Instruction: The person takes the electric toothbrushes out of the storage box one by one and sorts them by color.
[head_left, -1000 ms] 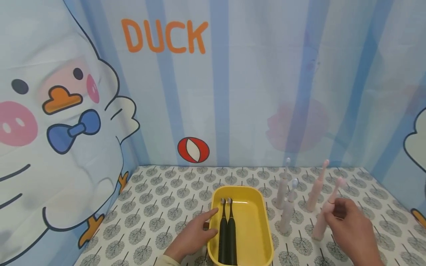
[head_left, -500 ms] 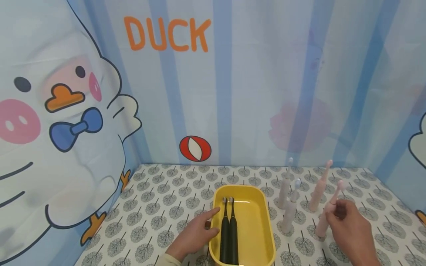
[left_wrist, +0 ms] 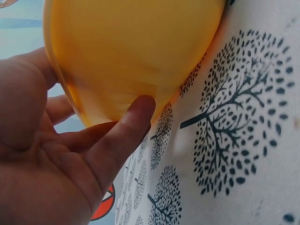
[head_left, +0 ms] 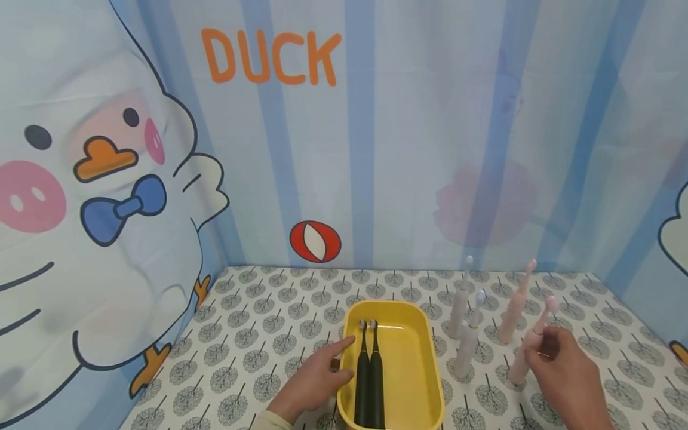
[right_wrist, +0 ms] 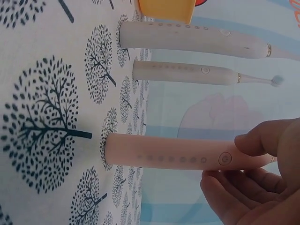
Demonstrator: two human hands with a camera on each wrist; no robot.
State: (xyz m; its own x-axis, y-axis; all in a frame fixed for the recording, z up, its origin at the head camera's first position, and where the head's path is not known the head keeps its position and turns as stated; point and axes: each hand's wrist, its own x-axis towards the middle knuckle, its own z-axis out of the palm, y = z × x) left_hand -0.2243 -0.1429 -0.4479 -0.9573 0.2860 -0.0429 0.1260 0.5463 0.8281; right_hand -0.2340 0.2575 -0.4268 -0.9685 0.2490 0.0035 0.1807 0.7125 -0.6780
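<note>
My right hand [head_left: 567,370] pinches a pink electric toothbrush [head_left: 524,361] near the top of its handle. In the right wrist view, thumb and fingers lie on either side of this toothbrush [right_wrist: 164,152], and its base is at the patterned cloth. My left hand [head_left: 317,376] touches the left side of a yellow tray [head_left: 436,370], fingertips at its rim and outer wall. Up close in the left wrist view, the tray wall [left_wrist: 136,51] has a straight finger against it. Two black electric toothbrushes [head_left: 369,382] lie side by side in the tray's left half.
Another pink electric toothbrush [head_left: 515,313] stands upright behind the held one. Two whitish electric toothbrushes [head_left: 466,352] stand between it and the tray. A tree-print cloth [head_left: 258,340] covers the table, and a duck-print curtain [head_left: 398,149] hangs behind.
The held pink toothbrush's head has sunk slightly and shifted a little left relative to the other pink one. The whole head view has shifted slightly. My left hand stays at the tray.
</note>
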